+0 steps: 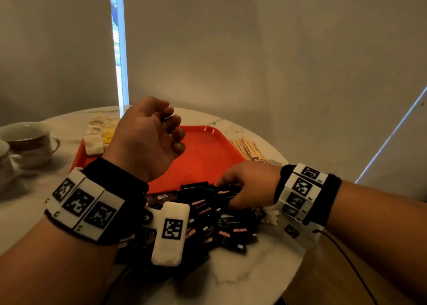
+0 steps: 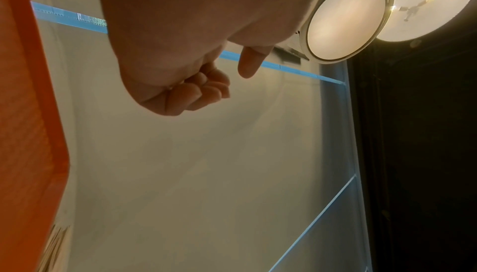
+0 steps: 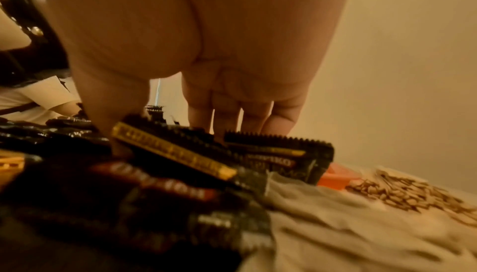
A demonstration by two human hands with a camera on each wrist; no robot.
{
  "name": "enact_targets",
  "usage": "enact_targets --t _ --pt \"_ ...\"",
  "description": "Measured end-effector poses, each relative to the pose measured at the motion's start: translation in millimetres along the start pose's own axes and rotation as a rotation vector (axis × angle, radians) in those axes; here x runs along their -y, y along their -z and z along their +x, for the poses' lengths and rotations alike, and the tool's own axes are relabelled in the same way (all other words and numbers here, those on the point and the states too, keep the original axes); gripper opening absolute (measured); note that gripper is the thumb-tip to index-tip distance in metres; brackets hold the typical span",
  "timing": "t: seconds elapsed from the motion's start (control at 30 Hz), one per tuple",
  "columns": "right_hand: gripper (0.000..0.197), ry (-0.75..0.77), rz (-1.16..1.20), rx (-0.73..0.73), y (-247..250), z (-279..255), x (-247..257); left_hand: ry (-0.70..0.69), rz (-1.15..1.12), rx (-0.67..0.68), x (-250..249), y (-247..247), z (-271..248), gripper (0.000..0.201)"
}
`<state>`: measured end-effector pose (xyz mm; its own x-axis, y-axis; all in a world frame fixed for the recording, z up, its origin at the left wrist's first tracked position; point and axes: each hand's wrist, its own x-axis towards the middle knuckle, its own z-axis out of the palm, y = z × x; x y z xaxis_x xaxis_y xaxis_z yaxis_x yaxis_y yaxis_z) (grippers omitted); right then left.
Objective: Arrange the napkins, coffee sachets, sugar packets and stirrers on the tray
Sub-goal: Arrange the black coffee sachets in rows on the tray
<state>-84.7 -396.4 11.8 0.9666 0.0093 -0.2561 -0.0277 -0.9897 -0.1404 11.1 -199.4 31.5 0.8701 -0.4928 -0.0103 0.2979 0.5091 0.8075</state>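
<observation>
1. The right hand (image 1: 248,182) reaches into the sachets (image 1: 208,214), a loose black pile at the near edge of the table (image 1: 265,258). The thumb and fingers (image 3: 227,113) go down on either side of several sachets. Whether they have closed on any cannot be told.
2. The left hand (image 1: 147,138) is raised over the tray (image 1: 208,152), fingers curled toward the palm. A small dark item shows at the fingertips in the head view; the left wrist view shows nothing held. Its state cannot be told.
3. Sachets: flat foil rectangles with serrated end seams, glossy, printed red and yellow. Judged light, thin, flexible and slippery against each other. Take hold across the flat faces, thumb on one face and fingers on the other, near mid-length. A stack is likely to fan out unless squeezed square.
4. Tray: rigid orange plastic, textured floor, raised rim, rounded corners. It sits beyond the pile at mid-table, mostly bare.
5. Stirrers (image 1: 248,148): thin, pale wooden sticks in a loose heap on the table, just right of the tray. Judged light and stiff; grip as a bundle.
6. Packets (image 1: 99,131): white and yellow, soft-looking, at the tray's far left corner, partly on it. Contents cannot be told.
7. Napkin (image 3: 335,225): crumpled pale paper, just right of the pile. Soft, easily torn.
8. Cups (image 1: 27,140) stand at the far left.
</observation>
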Motion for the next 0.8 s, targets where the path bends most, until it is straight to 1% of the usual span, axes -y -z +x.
enact_targets --t 0.07,0.13,0.27,0.4,0.43,0.5,0.6,0.67,0.7,0.73,0.77,0.8 --pt "0.025 0.014 0.0 -0.056 4 0 -1 -0.001 0.001 0.002 -2 3 -1 0.022" --pt "0.019 0.028 -0.01 -0.139 7 0 -4 0.008 0.0 0.0 -3 4 -1 0.023" --pt "0.019 0.034 0.001 -0.225 11 -5 -11 0.037 0.0 0.009 -4 5 -2 0.024" --pt "0.015 0.026 0.093 -0.335 20 -18 -17 0.072 0.007 0.015 -3 3 -4 0.024" --pt "0.019 0.025 0.117 -0.368 23 -21 -18 0.083 0.007 0.015 -3 3 -5 0.023" --pt "0.027 0.019 0.183 -0.457 28 -26 -19 0.119 0.015 0.017 -2 0 -6 0.023" --pt "0.023 0.038 0.333 -0.657 36 -31 -13 0.223 0.06 0.055 1 -1 -7 0.025" --pt "0.018 0.055 0.414 -0.792 41 -31 -5 0.337 0.128 0.164 3 -3 -11 0.038" --pt "0.017 0.078 0.468 -0.848 44 -31 1 0.394 0.16 0.235 4 -5 -13 0.051" --pt "0.017 0.109 0.522 -0.896 46 -30 7 0.441 0.178 0.299 7 -7 -15 0.069" --pt "0.018 0.148 0.566 -0.929 46 -30 15 0.47 0.184 0.34 12 -9 -15 0.088" --pt "0.02 0.194 0.602 -0.93 45 -30 23 0.478 0.184 0.369 17 -11 -16 0.1"
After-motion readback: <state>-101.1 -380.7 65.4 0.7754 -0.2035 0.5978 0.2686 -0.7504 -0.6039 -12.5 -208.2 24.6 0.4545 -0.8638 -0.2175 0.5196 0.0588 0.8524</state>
